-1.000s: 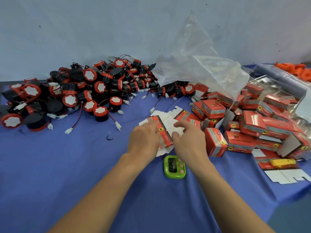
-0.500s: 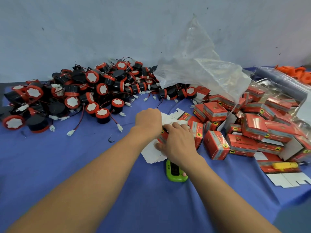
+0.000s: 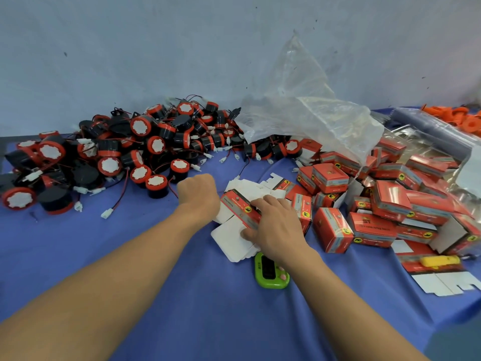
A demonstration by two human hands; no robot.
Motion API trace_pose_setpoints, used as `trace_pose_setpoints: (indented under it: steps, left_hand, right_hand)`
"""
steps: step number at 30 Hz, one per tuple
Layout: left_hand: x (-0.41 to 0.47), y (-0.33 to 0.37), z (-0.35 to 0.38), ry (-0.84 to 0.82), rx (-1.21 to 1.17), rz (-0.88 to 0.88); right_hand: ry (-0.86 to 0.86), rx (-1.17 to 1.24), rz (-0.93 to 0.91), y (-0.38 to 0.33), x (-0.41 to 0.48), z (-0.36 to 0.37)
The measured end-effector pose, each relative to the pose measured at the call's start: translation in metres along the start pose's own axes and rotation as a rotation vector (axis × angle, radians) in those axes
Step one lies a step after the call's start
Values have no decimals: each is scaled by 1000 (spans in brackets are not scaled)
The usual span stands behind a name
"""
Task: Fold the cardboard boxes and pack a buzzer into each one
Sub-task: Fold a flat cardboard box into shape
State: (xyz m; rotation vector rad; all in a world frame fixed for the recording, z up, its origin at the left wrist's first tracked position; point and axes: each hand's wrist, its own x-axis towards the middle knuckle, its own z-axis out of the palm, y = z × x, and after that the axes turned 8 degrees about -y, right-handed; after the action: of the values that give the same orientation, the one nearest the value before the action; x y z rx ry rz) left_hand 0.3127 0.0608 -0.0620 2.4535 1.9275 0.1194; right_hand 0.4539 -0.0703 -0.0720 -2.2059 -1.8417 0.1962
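A red-and-white cardboard box (image 3: pixel 240 208), partly folded, lies on the blue cloth at the centre with a white flap (image 3: pixel 230 237) spread toward me. My left hand (image 3: pixel 199 196) is curled at the box's left end; its fingertips are hidden. My right hand (image 3: pixel 276 225) lies over the box's right part, fingers on top and thumb at the near edge, pinching it. A big heap of black-and-red buzzers (image 3: pixel 135 149) with wires fills the back left. More flat box blanks (image 3: pixel 256 187) lie just behind the held one.
Several folded red boxes (image 3: pixel 385 201) are piled at the right, partly under a clear plastic bag (image 3: pixel 312 113). A green timer (image 3: pixel 270 272) sits beside my right wrist. Flat blanks and a yellow item (image 3: pixel 440 260) lie near the table's right edge. Orange parts (image 3: pixel 460 119) sit far right.
The box has gone from flat between both hands to partly folded, its white flap now spread toward me. My left hand has curled into a fist at its left end.
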Motion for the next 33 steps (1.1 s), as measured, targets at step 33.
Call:
trace_pose_setpoints:
  steps: [33]
  left_hand:
    - [5, -26, 5, 4, 92, -102]
  right_hand:
    - [-481, -23, -106, 39, 35, -46]
